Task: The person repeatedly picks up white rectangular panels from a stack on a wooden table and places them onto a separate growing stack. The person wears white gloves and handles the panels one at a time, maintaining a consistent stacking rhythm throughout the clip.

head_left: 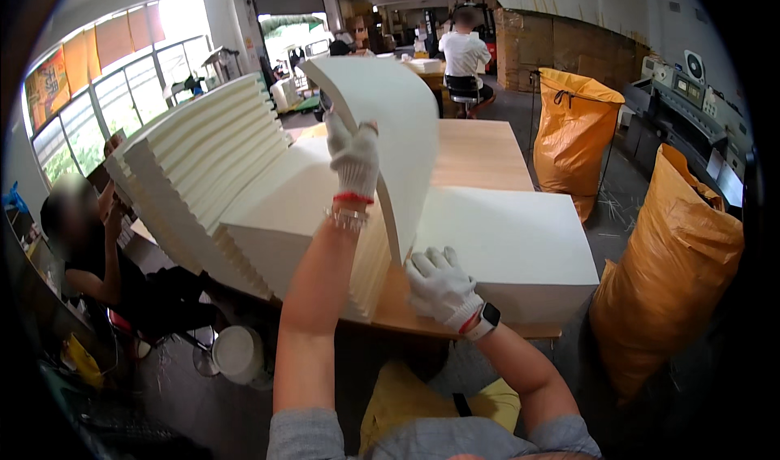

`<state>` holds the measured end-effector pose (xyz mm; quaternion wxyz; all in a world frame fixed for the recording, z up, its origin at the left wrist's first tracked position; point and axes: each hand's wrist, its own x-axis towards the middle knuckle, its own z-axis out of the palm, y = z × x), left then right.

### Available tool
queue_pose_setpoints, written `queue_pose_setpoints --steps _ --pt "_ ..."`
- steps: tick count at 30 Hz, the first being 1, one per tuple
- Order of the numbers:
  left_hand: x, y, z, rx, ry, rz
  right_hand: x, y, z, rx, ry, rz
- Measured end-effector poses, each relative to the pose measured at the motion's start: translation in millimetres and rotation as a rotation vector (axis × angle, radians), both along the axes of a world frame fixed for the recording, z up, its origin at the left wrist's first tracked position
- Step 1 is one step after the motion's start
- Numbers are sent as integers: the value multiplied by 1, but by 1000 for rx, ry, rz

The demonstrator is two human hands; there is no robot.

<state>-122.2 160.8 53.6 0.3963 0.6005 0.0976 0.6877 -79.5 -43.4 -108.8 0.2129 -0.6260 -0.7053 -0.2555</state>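
Note:
A thick sheaf of white paper [398,102] stands bowed above the table, its top curling to the left. My left hand [354,155], in a white knit glove, is raised and closed around the sheaf's left edge. The sheaf's lower end meets the left side of a squared stack of white paper [520,236]. At that stack's near left corner lies my right hand [443,288], also gloved, fingers extended beside the sheaf's bottom edge. To the left, a lower paper pile [280,188] adjoins a tall leaning pile with rippled layers [203,151].
The wooden table [479,147] carries the paper. Two orange sacks [573,135] stand along its right side. A seated person [122,257] is at the left, near a white bucket [238,354]. Another person in white [465,54] sits farther back. Machinery [691,94] lines the right wall.

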Motion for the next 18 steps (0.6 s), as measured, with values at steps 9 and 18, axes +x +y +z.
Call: queue_pose_setpoints --steps 9,18 --pt "19 33 51 -197 93 173 -3 4 -4 22 34 0" --pt "-22 -98 81 177 -294 -17 12 -2 51 486 691 177"
